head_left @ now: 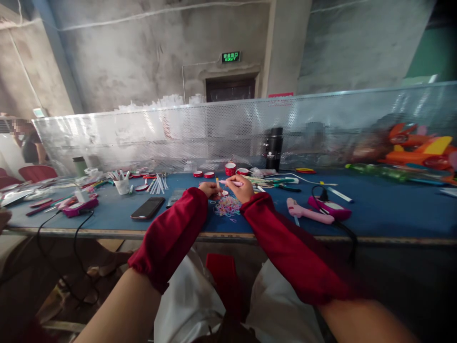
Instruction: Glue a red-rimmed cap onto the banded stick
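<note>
My left hand (210, 189) is closed in a pinch on a thin yellowish stick (217, 182), which stands nearly upright from the fingers. With closed fingers my right hand (243, 189) grips a pale pink pen-like tool (228, 182). Its tip points left, close to the stick; whether the two touch I cannot tell. Just below both hands lies a loose pile of small, thin, multicoloured bands or loops (227, 206) on the blue tabletop (194, 219). Red rolls with white insides (230, 168) stand behind the hands.
A phone (147, 208), a white cup of sticks (122, 185) and white tubes (159, 184) lie left. Rightward are a black bottle (274, 148), pliers (288, 187), a pink glue gun (309, 211) and a corded purple box (332, 208). A perforated metal screen (228, 128) backs the table.
</note>
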The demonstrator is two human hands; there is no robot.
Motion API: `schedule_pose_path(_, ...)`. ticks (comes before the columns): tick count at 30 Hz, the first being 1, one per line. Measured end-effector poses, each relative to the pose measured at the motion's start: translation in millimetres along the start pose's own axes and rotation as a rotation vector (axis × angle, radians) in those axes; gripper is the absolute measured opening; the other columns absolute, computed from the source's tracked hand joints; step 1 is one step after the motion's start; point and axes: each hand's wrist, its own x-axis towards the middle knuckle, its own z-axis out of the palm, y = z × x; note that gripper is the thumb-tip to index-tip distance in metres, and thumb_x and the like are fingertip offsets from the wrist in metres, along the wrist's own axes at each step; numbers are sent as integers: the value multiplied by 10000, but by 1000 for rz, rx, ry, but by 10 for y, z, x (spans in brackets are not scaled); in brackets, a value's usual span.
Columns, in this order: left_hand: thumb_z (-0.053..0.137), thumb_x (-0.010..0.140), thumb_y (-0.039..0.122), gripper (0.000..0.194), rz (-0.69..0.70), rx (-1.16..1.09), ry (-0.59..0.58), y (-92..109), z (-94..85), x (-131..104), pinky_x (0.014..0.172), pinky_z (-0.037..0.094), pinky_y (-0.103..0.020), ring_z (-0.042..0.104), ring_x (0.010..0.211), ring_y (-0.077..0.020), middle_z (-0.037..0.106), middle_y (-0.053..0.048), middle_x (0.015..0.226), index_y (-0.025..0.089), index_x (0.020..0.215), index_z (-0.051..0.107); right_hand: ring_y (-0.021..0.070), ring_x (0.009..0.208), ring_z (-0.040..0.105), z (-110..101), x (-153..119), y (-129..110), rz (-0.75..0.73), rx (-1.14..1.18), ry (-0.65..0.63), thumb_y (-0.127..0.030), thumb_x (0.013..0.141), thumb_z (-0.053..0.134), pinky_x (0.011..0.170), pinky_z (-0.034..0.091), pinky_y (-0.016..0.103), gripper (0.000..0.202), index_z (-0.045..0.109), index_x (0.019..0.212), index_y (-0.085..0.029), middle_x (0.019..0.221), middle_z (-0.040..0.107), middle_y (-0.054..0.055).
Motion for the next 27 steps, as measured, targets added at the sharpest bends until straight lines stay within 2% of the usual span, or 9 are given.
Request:
schedule_pose_path(7,766,720,238,195,-9,-2,8,28,13,-24,565,513,-211,621,519,-99,696,-56,687,99,797,653,186,682,628,-8,5,4,0,-68,41,-344,792,569,644,471,284,167,657,748,-209,714,692,26)
schedule_pose_path(15,618,839,148,87,-2,5,-9,33,27,-55,560,478,-180,617,533,-94,681,-50,681,67,851,647,179,668,615,1,-6,2,-28,-61,2,-369,798,556,622,460,282,194,672,772,-217,721,684,20)
schedule_pose_path(19,691,789,182,110,-6,5,0,23,22,-33,570,503,-198,620,529,-97,684,-56,686,85,818,647,188,682,626,-5,4,17,-13,-77,58,-358,798,557,651,473,292,183,657,741,-216,709,684,25)
schedule_pose_path(24,784,697,250,215,-2,7,0,8,13,-10,578,522,-230,632,544,-115,694,-61,696,103,782,653,191,680,644,5,0,6,3,-1,-17,-365,800,572,623,474,282,180,664,775,-211,729,701,32)
schedule_pose_path(27,789,691,259,221,-3,3,3,7,13,-8,592,526,-238,628,540,-112,696,-57,694,106,786,658,193,687,640,4,-4,-1,8,-38,-4,-376,801,568,638,479,287,190,666,769,-216,727,701,31)
